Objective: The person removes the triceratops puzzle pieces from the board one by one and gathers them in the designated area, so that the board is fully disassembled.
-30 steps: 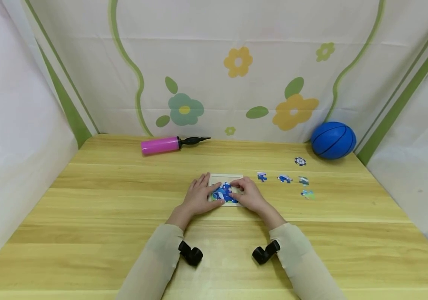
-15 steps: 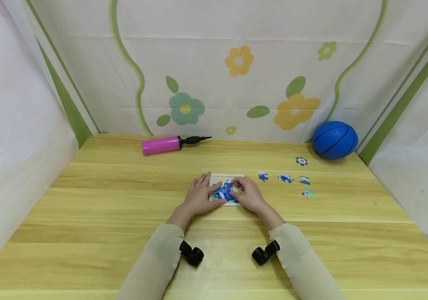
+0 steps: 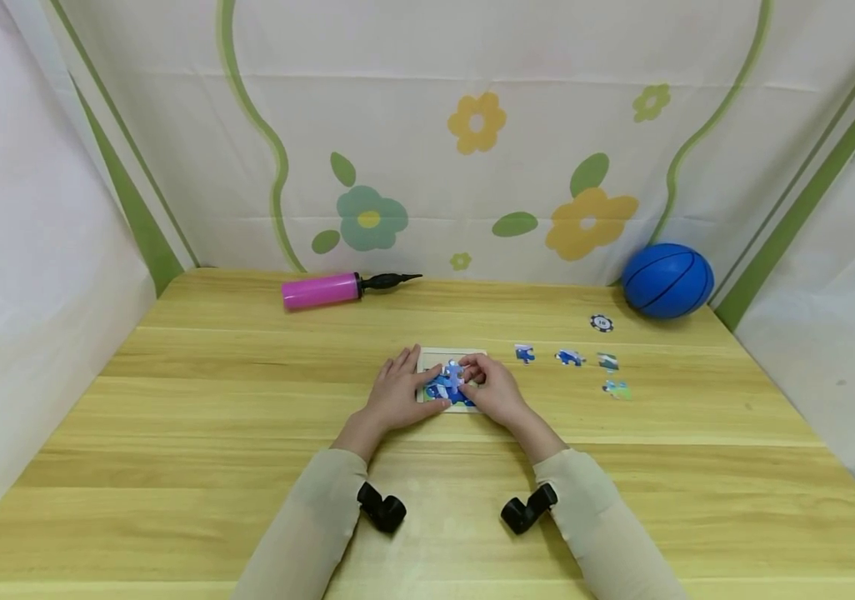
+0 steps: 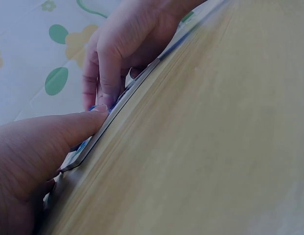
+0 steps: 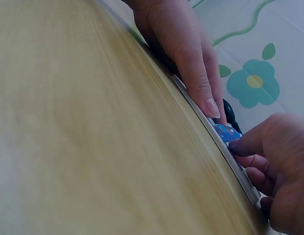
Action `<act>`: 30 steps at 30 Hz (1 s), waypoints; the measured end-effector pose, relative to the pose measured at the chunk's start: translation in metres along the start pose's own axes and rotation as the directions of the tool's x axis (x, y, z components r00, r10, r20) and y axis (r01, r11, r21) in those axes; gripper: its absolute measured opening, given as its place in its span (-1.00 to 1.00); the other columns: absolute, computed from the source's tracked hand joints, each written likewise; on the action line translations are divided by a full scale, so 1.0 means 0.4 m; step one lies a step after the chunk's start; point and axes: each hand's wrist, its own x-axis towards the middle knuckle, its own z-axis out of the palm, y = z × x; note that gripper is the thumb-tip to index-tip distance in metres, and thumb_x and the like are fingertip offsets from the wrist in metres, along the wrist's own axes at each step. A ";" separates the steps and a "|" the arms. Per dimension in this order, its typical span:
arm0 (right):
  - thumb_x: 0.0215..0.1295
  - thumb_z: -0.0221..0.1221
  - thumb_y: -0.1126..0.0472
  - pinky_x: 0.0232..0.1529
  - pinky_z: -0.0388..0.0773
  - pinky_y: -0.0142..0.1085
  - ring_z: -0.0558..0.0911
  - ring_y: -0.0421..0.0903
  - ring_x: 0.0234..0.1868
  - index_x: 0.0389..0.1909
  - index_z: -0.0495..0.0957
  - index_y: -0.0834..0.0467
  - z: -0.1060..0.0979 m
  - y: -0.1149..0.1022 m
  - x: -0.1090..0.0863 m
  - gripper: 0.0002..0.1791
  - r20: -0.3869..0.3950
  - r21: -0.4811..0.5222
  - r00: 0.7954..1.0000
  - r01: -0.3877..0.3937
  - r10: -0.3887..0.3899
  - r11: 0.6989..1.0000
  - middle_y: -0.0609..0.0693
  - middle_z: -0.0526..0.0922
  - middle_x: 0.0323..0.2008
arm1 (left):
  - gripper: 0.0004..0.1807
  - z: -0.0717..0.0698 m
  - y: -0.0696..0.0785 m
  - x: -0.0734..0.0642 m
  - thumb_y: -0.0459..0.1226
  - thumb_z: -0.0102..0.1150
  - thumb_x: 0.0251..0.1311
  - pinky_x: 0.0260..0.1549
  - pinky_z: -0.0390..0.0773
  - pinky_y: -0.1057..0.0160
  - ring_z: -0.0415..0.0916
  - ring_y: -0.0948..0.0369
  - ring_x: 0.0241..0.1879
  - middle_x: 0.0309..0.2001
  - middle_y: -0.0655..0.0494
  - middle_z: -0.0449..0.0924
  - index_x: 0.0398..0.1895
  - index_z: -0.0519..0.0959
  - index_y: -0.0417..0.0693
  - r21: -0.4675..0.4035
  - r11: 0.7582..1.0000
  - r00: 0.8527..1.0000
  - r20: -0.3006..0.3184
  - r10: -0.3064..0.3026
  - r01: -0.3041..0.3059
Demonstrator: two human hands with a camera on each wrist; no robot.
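Note:
A small jigsaw puzzle tray (image 3: 453, 351) with a pale frame lies on the table, its lower part filled with blue pieces. My left hand (image 3: 396, 396) rests along the tray's left side, fingers extended, the thumb reaching over the near edge. Over the tray's right side, my right hand (image 3: 501, 393) pinches a blue puzzle piece (image 3: 455, 375) between thumb and curled fingers. That piece looks tilted above the others; the right wrist view shows a blue puzzle piece (image 5: 227, 131) raised at the thumb tip. The fingers cover part of the tray.
Several loose puzzle pieces (image 3: 570, 357) lie right of the tray. Beyond them are a round chip marked 10 (image 3: 602, 323) and a blue ball (image 3: 667, 281). A pink hand pump (image 3: 322, 292) lies at the back left. A flowered curtain (image 3: 427, 167) stands behind the wooden table (image 3: 172, 417).
The piece in my right fingers has tilted and now looks lighter, and the right hand has shifted slightly left. My left hand stays in place on the tray.

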 end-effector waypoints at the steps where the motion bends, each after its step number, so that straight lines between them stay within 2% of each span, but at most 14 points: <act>1: 0.00 0.16 0.42 -0.35 0.36 -0.31 0.42 -0.12 -0.42 -0.18 0.46 0.23 0.000 0.001 0.000 -0.71 0.000 0.000 1.000 -0.002 0.002 1.000 -0.03 0.46 -0.47 | -0.31 0.000 0.000 0.000 0.20 -0.05 0.00 0.15 -0.25 0.01 -0.30 0.02 0.27 0.30 -0.13 -0.19 0.21 0.25 0.14 -0.001 1.000 1.000 0.002 -0.001 0.001; 8: 0.03 0.16 0.40 -0.37 0.38 -0.33 0.42 -0.13 -0.44 -0.19 0.50 0.24 0.002 0.002 0.002 -0.74 -0.005 -0.004 1.000 -0.009 0.009 1.000 -0.04 0.47 -0.50 | -0.30 0.000 -0.001 0.000 0.20 -0.05 0.00 0.15 -0.25 0.02 -0.30 0.02 0.27 0.30 -0.14 -0.18 0.21 0.24 0.12 0.001 1.000 1.000 0.001 0.000 0.000; 16: 0.04 0.17 0.36 -0.39 0.41 -0.34 0.44 -0.13 -0.44 -0.15 0.50 0.29 -0.014 0.000 -0.001 -0.71 0.018 0.042 1.000 0.005 -0.006 0.999 -0.02 0.49 -0.47 | -0.30 0.000 -0.002 -0.002 0.20 -0.06 0.00 0.15 -0.26 0.00 -0.30 0.02 0.27 0.30 -0.14 -0.20 0.21 0.23 0.13 -0.007 1.000 1.000 0.003 0.005 -0.005; 24: 0.08 0.16 0.29 -0.32 0.42 -0.33 0.44 -0.10 -0.37 -0.11 0.49 0.24 -0.061 0.012 -0.002 -0.70 0.055 0.096 0.998 -0.002 -0.004 0.995 0.01 0.50 -0.41 | -0.30 0.002 -0.002 -0.001 0.20 -0.05 0.00 0.15 -0.29 0.00 -0.32 0.01 0.27 0.31 -0.12 -0.21 0.21 0.24 0.14 -0.024 1.000 1.000 0.006 -0.004 0.004; 30: 0.08 0.16 0.27 -0.30 0.41 -0.26 0.43 -0.06 -0.34 -0.12 0.49 0.23 -0.120 0.026 -0.013 -0.70 0.037 0.097 0.999 0.011 -0.014 0.995 0.04 0.50 -0.38 | -0.29 0.003 -0.002 -0.001 0.21 -0.04 -0.01 0.15 -0.29 0.02 -0.31 0.02 0.27 0.31 -0.12 -0.21 0.21 0.24 0.14 -0.027 1.000 1.000 0.004 -0.006 0.006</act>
